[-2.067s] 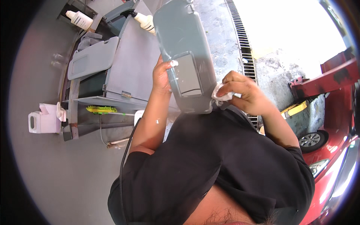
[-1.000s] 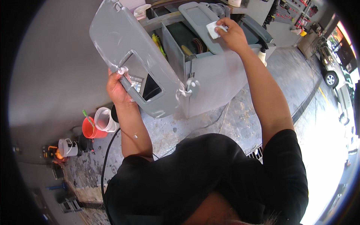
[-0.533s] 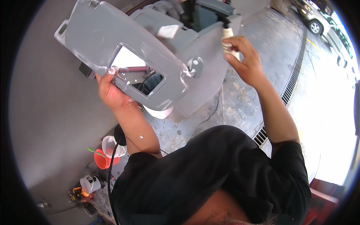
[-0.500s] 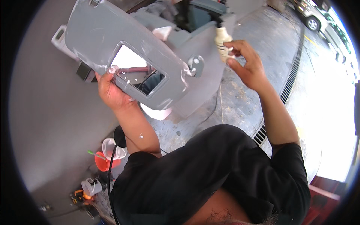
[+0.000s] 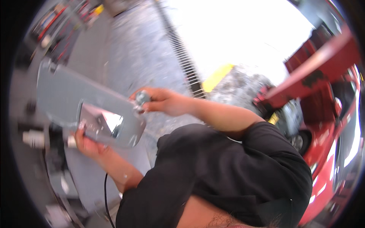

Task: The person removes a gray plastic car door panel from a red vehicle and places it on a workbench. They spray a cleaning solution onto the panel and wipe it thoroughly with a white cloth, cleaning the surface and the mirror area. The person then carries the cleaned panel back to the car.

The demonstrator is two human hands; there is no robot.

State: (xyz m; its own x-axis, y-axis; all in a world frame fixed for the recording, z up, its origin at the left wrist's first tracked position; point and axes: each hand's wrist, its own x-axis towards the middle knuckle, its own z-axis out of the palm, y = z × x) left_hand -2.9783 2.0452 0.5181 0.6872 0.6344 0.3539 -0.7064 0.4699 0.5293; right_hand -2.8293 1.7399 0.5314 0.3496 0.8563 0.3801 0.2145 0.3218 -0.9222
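A grey car sun visor with an inset mirror is tilted in front of me, its right end lower than its left. My left hand grips its lower edge, the thumb over the rim beside the mirror. At the visor's right end my right hand is closed on the grey mounting bracket, holding it between thumb and fingers. The fingers behind the visor are hidden, and motion blurs the picture.
A slotted floor drain runs beyond my right forearm, with a yellow floor marking beside it. On the right stand a red lift post and a red car. A black cable hangs near my left arm.
My view has swung to the right, bringing the red car in. The cream bottle has left my right hand and is out of sight; that hand now grips the visor's bracket.
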